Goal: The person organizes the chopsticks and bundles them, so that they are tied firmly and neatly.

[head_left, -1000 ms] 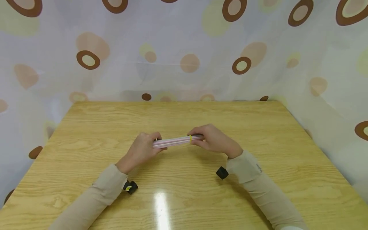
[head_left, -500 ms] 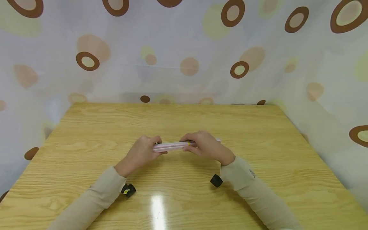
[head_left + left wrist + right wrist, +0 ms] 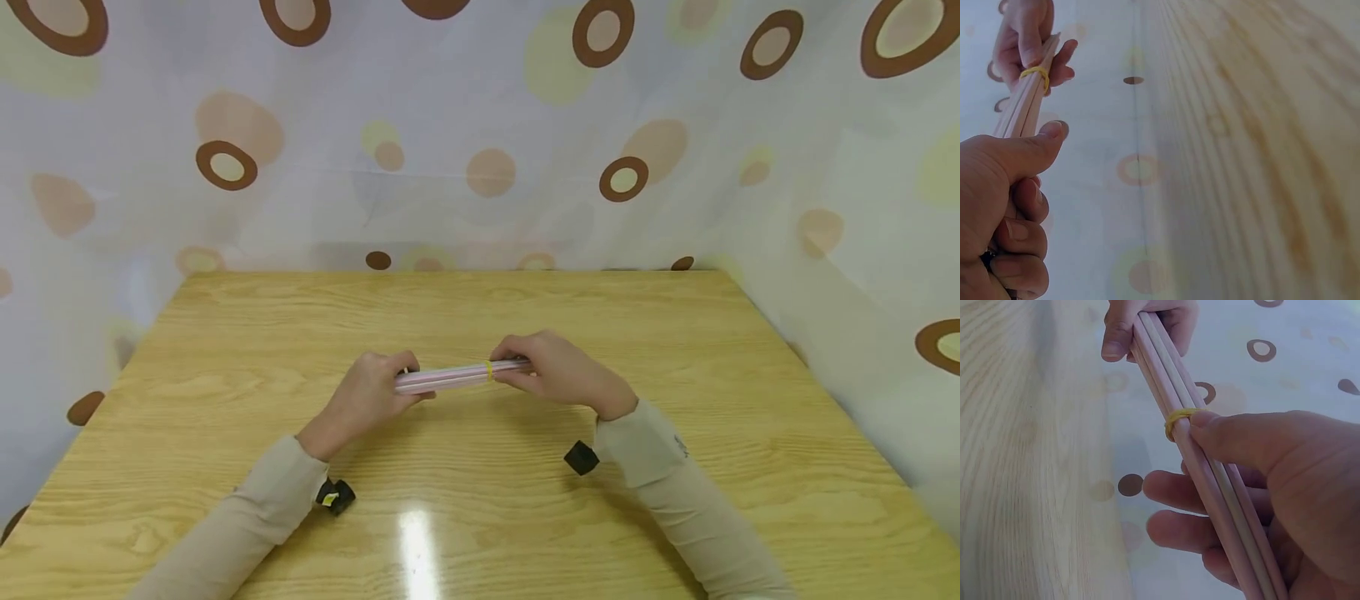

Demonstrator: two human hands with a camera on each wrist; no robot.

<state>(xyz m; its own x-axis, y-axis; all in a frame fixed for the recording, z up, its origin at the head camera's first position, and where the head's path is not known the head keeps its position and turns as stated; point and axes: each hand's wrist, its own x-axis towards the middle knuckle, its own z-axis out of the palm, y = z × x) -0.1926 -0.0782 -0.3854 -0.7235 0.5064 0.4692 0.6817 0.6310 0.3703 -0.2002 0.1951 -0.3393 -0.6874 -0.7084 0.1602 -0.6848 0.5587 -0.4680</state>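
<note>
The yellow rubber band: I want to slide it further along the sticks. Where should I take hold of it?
Judging by the views, pinch the rubber band where it wraps the top of the sticks, from the right hand side. The thumb already touches it there, while the left hand grips the far end.

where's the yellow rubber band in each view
Head: the yellow rubber band sits mid-frame, round the bundle of sticks by the right hand.
Left wrist: upper left, by the far hand.
Right wrist: centre, at the thumb tip.
Shared landmark: the stick bundle itself.
</note>
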